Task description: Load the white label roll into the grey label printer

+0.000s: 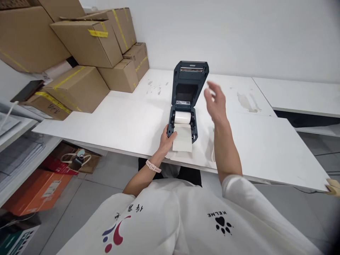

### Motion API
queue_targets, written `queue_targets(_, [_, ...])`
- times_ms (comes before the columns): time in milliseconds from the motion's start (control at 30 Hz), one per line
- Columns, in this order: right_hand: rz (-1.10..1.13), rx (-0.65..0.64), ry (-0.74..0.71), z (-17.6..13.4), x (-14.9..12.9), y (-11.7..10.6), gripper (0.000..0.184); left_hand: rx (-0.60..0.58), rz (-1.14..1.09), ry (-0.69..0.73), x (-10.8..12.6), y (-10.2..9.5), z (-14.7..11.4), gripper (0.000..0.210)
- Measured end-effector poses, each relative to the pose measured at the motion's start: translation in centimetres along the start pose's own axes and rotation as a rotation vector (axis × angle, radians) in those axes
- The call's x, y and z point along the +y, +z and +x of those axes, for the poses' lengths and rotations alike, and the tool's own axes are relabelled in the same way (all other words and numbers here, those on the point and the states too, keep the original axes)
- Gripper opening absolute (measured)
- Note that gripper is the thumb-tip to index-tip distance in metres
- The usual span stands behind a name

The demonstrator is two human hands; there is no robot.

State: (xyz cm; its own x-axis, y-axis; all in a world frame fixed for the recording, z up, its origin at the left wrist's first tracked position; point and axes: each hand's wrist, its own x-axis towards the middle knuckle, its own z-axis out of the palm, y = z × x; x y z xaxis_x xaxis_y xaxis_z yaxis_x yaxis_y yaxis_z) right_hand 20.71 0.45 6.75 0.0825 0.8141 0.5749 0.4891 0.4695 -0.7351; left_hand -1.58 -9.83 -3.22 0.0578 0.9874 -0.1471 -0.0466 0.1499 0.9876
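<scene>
A dark label printer [196, 124] stands on the white table with its lid [186, 83] raised. Inside it sits a roll of white labels [182, 117], and a strip of label paper [182, 139] comes off the roll and hangs over the printer's front. My left hand [166, 140] grips the printer's front left corner, its thumb at the edge of the paper strip. To the right of the raised lid, my right hand [216, 103] is in the air, slightly blurred, fingers bent and apart, with nothing seen in it.
Cardboard boxes [87, 42] are stacked on the table's left side against the wall. A white shelf with papers [21, 156] stands at the lower left, with an orange box [39, 191] and a paper bag on the floor. The table's front edge [127, 153] runs close to my body.
</scene>
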Motion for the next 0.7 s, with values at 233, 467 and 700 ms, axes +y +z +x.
queue_targets(233, [0.123,-0.121,0.134,11.3,2.5,1.9,0.080,0.018,0.020,0.007,-0.4,-0.2,0.2,0.081])
queue_targets(467, [0.158,0.052,-0.022,-3.4,-2.2,-0.1,0.052,-0.005,-0.160,-0.118,0.9,-2.6,0.2,0.084])
queue_targets(700, [0.316,0.030,0.442,-13.0,-0.2,2.0,0.073,-0.029,-0.113,-0.074,2.7,-0.2,0.3,0.096])
